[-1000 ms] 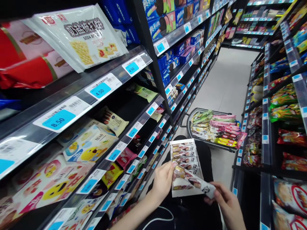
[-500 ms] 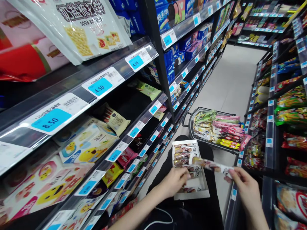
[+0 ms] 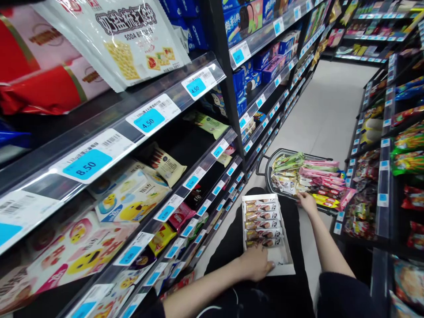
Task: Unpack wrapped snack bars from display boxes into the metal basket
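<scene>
A white open box (image 3: 287, 264) with a row of brown-and-white wrapped snack bars (image 3: 261, 223) lies on my lap. My left hand (image 3: 256, 265) rests on its near end, fingers curled over the box's edge. My right hand (image 3: 306, 202) is stretched forward to the near rim of a dark basket (image 3: 266, 170) on the floor. The basket is piled with green, pink and yellow snack packs (image 3: 311, 176). My right fingertips are among those packs and I cannot see what they hold, if anything.
Dark shelves (image 3: 185, 110) with blue price tags run along my left, stocked with biscuit bags and blue cookie boxes. More snack shelves (image 3: 384, 176) stand on my right. A pale floor aisle (image 3: 324, 115) runs ahead beyond the basket.
My right hand carried a long wrapped bar from the box out to the basket; the bar no longer shows in it. My left hand slid to the box's near end.
</scene>
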### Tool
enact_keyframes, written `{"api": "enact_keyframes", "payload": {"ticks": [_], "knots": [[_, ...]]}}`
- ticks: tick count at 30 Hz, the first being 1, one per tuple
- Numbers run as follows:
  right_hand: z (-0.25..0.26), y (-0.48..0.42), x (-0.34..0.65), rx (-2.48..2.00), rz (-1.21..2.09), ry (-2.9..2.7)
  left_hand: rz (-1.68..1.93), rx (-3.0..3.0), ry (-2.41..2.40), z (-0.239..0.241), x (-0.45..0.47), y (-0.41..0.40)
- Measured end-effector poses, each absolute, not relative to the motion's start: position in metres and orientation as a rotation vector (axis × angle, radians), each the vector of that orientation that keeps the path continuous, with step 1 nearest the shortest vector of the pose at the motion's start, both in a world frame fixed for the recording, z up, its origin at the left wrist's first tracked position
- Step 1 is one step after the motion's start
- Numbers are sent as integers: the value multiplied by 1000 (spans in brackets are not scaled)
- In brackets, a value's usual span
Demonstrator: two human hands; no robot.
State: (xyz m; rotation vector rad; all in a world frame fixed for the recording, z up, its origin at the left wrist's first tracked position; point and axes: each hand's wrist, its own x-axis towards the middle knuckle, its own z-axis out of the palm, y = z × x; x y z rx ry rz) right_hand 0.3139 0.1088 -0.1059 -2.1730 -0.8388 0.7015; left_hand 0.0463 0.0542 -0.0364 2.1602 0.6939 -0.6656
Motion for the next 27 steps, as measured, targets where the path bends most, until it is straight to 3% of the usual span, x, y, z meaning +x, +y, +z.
{"api": "enact_keyframes", "payload": {"ticks": [13, 19, 27], "knots": [[-49, -29, 235, -1987, 728, -833, -647, 2044, 728, -44, 58, 60], [-44, -39, 218, -1942, 743, -725, -342, 2295, 913, -20, 60, 58], [-21, -30, 215, -1604, 1104, -784, -174, 2353, 832, 21, 47, 78]]}}
